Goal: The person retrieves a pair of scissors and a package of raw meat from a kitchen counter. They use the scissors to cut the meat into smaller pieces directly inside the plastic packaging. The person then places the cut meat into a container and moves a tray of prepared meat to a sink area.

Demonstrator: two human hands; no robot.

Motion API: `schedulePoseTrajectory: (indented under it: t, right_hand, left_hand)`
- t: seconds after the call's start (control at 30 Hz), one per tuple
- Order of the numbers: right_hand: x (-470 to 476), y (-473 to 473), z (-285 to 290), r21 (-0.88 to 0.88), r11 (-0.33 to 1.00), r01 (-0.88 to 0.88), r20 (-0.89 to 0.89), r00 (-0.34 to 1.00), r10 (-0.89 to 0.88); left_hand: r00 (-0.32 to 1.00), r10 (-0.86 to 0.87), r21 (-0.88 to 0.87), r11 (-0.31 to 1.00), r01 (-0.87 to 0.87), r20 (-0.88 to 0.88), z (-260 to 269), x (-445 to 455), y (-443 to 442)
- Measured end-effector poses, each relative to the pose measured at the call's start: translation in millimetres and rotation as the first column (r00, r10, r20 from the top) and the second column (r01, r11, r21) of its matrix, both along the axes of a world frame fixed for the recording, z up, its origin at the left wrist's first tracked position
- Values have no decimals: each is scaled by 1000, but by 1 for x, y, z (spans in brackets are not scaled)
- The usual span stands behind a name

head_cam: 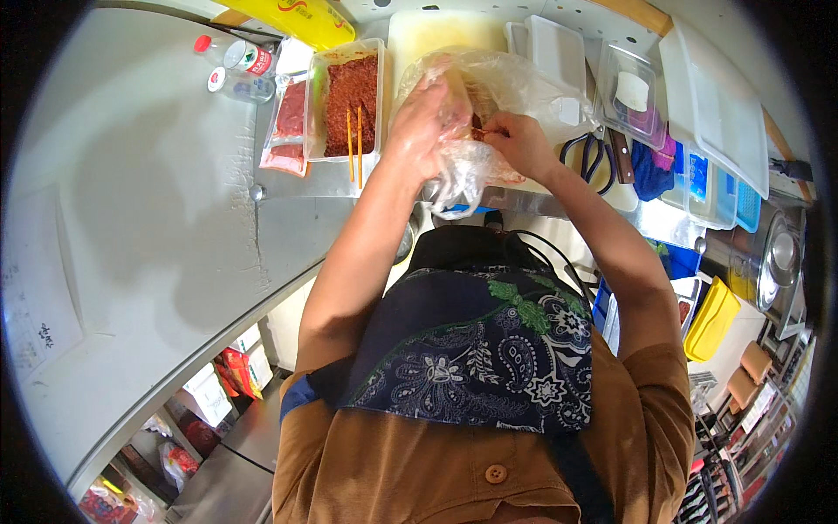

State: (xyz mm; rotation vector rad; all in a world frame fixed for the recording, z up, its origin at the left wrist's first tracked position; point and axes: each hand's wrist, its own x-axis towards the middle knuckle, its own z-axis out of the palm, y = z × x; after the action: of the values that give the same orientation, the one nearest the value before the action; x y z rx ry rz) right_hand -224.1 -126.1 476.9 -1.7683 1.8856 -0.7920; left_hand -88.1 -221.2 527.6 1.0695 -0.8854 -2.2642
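Note:
My left hand point(425, 124) grips a clear plastic bag point(510, 69) that is spread over a pale cutting board point(445, 29). Close beside it, my right hand point(524, 144) has its fingertips pinched at a small reddish-brown piece point(481, 133) by the bag; what exactly it is, I cannot tell. Something brownish shows through the film, partly hidden by my hands. Crumpled plastic hangs over the counter's front edge. To the left stands a plastic tub of red minced paste point(353, 85), with a pair of chopsticks point(354, 147) lying across its near rim.
Packed red meat point(290, 118) and small bottles point(242, 69) are on the left. Scissors point(592, 154), a wooden-handled knife point(620, 156), a blue cloth point(653, 171) and plastic containers point(628, 95) sit on the right. A large grey surface point(131, 164) spans the left side.

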Motion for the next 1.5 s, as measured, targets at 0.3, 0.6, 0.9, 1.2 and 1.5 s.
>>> schedulePoseTrajectory:
  t: [0.3, 0.6, 0.9, 1.2, 1.5]
  right_hand:
    - [-22, 8, -17, 355, 916, 184, 594, 712, -374]
    - [-34, 12, 50, 396, 893, 215, 562, 712, -421]
    - [-32, 3, 117, 375, 891, 256, 617, 648, -446]
    - [-1, -69, 136, 290, 944, 157, 642, 700, -314]
    - [62, -153, 60, -62, 811, -581, -589, 677, 440]
  left_hand:
    - [989, 133, 40, 990, -136, 70, -2, 17, -10]
    - [972, 202, 56, 976, -210, 117, -1, 29, -13]
    - [977, 138, -376, 924, -67, 164, -32, 36, -18]
    - [988, 45, -757, 638, -143, -149, -73, 28, -10]
    - [986, 121, -695, 699, -168, -116, -76, 21, 8]
